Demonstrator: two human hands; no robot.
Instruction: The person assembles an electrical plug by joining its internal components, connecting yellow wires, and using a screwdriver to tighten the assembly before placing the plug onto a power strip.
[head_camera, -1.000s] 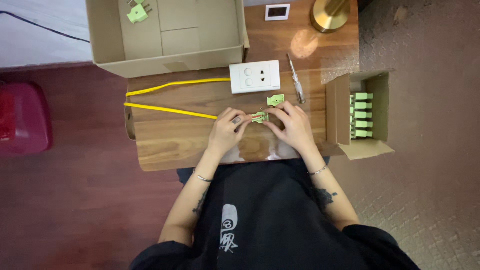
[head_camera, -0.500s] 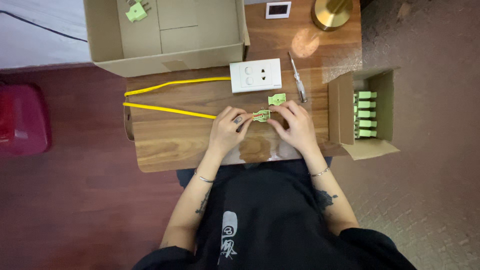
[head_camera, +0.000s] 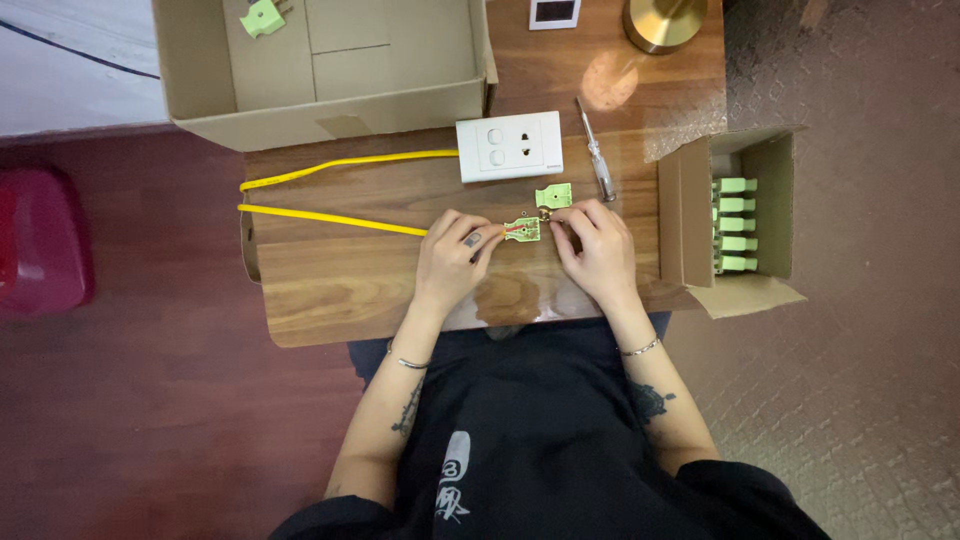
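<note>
From the head camera we look straight down on a wooden table (head_camera: 330, 290). Our left hand (head_camera: 452, 255) is closed, pinching the end of a yellow cable (head_camera: 320, 214) where it meets an opened green plug half (head_camera: 522, 230), which lies on the table between both hands. Our right hand (head_camera: 592, 243) is curled at the plug's right edge, fingertips on something small there; we cannot tell what it grips. The matching green cover (head_camera: 554, 195) lies loose just above, and a screwdriver (head_camera: 596, 162) rests unheld beside it. A white wall socket (head_camera: 508, 146) sits behind, the cable's other run reaching it.

We judge the wiring as under way: the plug is open, the cover not yet on. 1 finished-looking green plug (head_camera: 262, 17) lies in the large box (head_camera: 330, 105); more green plugs fill the small box (head_camera: 690, 225) at right.
</note>
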